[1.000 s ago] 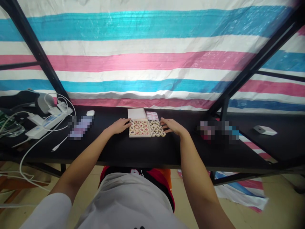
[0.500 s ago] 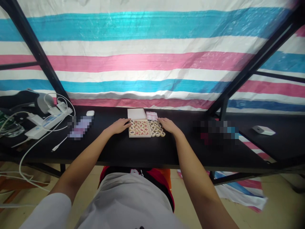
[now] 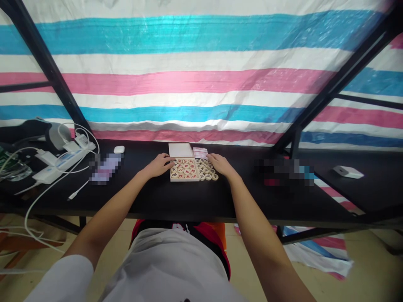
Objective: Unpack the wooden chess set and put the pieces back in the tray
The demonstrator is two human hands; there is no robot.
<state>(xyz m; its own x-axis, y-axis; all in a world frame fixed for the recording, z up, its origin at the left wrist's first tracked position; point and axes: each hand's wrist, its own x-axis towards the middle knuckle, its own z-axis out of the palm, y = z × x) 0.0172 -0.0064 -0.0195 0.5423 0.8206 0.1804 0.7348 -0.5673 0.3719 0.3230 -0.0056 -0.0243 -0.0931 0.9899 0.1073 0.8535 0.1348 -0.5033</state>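
Observation:
A shallow pale box (image 3: pixel 184 179) full of round wooden chess pieces with red and dark marks sits on the black table (image 3: pixel 176 199). Several loose pieces (image 3: pixel 206 170) lie in rows just right of it. My left hand (image 3: pixel 158 165) rests at the box's left edge, fingers curled against its far corner. My right hand (image 3: pixel 220 164) lies flat over the right side of the loose pieces, fingers stretched toward them. The box's lid (image 3: pixel 180 149) and a small pink-printed sheet (image 3: pixel 200 152) lie behind.
A white power strip (image 3: pixel 59 162) with plugs and trailing cables sits at the left, with a small white case (image 3: pixel 119 149) near it. A white box (image 3: pixel 348 171) lies far right. Black frame bars slant up on both sides before a striped tarp.
My right hand has slid left and slightly forward, onto the loose pieces. My left hand has crept a little closer to the box's far corner.

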